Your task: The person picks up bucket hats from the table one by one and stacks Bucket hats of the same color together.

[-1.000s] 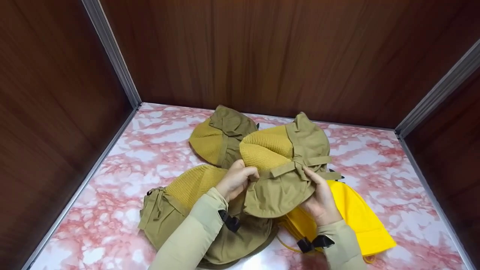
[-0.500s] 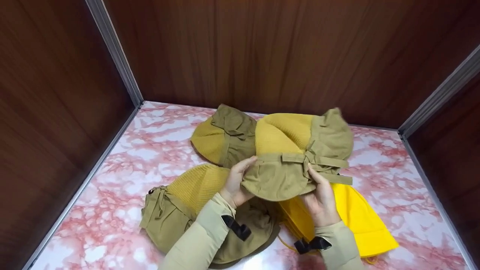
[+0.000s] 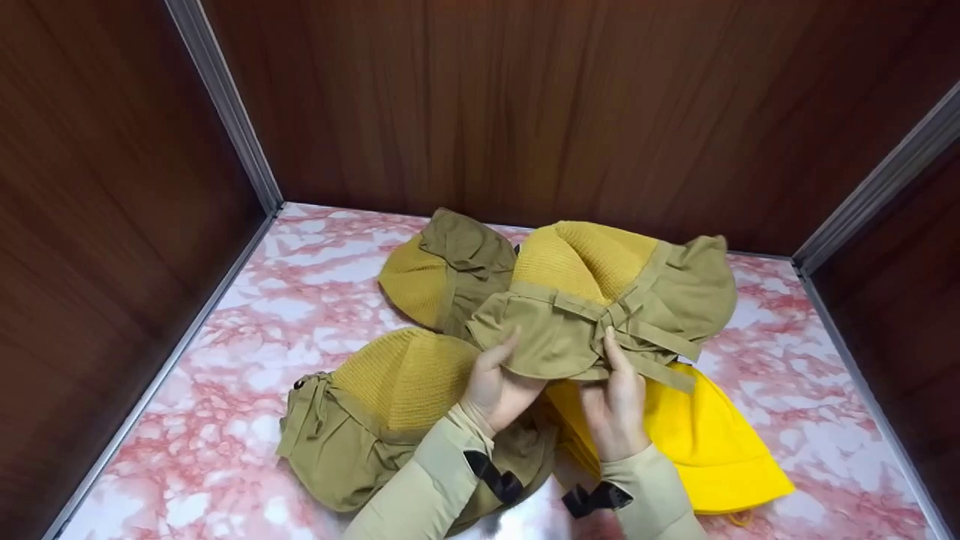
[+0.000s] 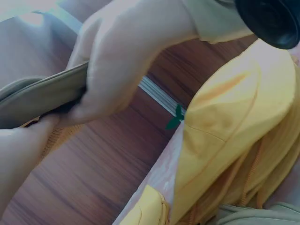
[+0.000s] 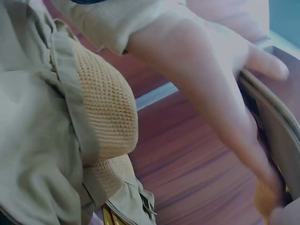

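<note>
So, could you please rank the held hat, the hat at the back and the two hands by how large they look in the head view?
1. Held hat, perhaps helped by nearness
2. Hat at the back
3. Left hand and right hand, too alike to rank

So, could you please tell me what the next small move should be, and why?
Perhaps lower the bow-tied sun hat onto the marbled tabletop: the left hand and right hand hold it raised, while the bright yellow hat rests there.

The held hat [image 3: 551, 341] partly hides the yellow hat [image 3: 712, 442]; the head view crops the left sleeve [image 3: 424, 484].
</note>
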`<state>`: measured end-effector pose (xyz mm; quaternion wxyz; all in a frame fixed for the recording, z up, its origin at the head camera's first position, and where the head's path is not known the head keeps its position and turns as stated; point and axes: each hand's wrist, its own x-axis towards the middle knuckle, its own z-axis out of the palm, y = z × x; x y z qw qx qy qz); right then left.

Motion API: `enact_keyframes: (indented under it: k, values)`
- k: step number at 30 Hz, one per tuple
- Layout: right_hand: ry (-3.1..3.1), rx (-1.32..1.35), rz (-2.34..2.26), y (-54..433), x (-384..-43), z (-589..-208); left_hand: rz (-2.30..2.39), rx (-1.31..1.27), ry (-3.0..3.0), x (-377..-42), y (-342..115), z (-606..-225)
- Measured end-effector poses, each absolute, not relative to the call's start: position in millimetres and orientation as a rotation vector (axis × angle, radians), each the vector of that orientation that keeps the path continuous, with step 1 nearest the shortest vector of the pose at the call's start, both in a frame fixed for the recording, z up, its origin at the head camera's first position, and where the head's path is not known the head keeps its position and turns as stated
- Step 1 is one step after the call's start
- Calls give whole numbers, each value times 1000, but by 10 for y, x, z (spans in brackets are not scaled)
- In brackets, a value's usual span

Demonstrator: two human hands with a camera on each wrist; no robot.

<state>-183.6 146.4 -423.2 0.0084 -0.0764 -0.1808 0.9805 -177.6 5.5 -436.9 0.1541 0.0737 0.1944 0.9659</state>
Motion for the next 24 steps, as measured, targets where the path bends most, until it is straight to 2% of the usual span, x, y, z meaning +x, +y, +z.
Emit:
enact_keyframes:
  k: [9,16,24]
  values:
    - [-649,-227,2998,1260,-1784,-4241,2840,96,610,-1773,193,-4348]
    - [-691,-176,2964,1144,-1753,-4273,2864,118,671,-1795,232,-4344]
    - [-783,-50,3075,1206,-1737,-4325,2896,52,593,-1822,151,-4360]
